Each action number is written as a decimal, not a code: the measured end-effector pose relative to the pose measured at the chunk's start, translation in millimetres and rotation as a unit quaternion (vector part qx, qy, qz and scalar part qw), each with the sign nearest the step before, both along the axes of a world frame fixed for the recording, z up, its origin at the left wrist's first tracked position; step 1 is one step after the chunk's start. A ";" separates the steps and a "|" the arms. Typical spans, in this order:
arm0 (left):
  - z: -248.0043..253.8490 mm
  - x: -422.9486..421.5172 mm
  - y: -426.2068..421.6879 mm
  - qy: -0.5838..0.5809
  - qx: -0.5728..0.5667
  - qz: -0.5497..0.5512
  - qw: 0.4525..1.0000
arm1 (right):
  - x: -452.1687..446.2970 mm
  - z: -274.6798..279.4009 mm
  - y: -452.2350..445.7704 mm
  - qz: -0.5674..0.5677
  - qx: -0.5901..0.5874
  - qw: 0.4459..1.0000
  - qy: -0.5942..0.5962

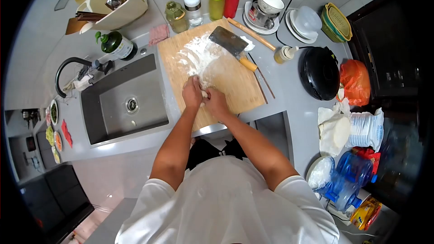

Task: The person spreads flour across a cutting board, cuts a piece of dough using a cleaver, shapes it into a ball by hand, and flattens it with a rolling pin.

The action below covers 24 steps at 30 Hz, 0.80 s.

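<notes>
Dough is gripped in both hands over a floured wooden board on the counter beside the sink.

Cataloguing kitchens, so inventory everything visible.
board: 1, tan, centre
dough: 1, whitish, centre
flour: 1 patch, white, on board
cleaver: 1, dark, on board
chopsticks: 2, brown, by cleaver
rolling pin: 1, tan, beyond cleaver
containers: 4, mixed, behind board
dishes: several, white, upper right
appliance: 1, black, right
bag: 1, orange, beside appliance
jugs: 2+, blue, lower right
sink: 1, grey, left
faucet: 1, black, beside sink
dispenser: 1, green, behind sink
caddy: 1, cream, upper left
food: several, mixed, far left
Edges partly indistinct.
shirt: 1, white, bottom
hands: 2, bare, at dough
</notes>
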<state>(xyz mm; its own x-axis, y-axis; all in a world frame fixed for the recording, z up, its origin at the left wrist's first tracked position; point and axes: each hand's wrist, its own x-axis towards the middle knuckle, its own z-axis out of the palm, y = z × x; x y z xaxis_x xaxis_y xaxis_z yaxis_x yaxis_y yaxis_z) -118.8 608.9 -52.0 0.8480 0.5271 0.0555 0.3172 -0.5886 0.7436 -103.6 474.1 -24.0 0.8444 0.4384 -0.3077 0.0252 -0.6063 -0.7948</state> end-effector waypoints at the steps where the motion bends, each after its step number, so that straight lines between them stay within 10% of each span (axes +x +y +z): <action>1: 1.2 2.8 -1.8 -0.036 -0.115 0.032 0.992 | 0.6 5.9 -0.8 0.008 0.032 0.997 -0.075; 4: 7.4 -3.0 -7.4 -0.113 -0.401 0.068 0.907 | -7.0 15.3 -9.4 0.040 0.120 0.966 -0.225; 9: -5.1 -27.7 -19.7 -0.079 -0.051 -0.013 0.995 | -22.1 33.9 -31.4 0.005 0.157 0.987 -0.027; 14: -7.3 7.7 -8.3 -0.016 0.162 0.001 0.987 | 6.6 -23.3 -3.9 0.013 0.007 0.990 -0.138; 18: -3.7 2.1 -15.6 -0.112 -0.385 0.100 0.911 | 2.2 35.4 -12.8 0.018 0.148 0.965 -0.217; 24: -11.6 -14.7 -16.7 -0.059 0.049 0.034 0.997 | -9.7 14.3 -22.7 0.014 0.076 0.993 -0.086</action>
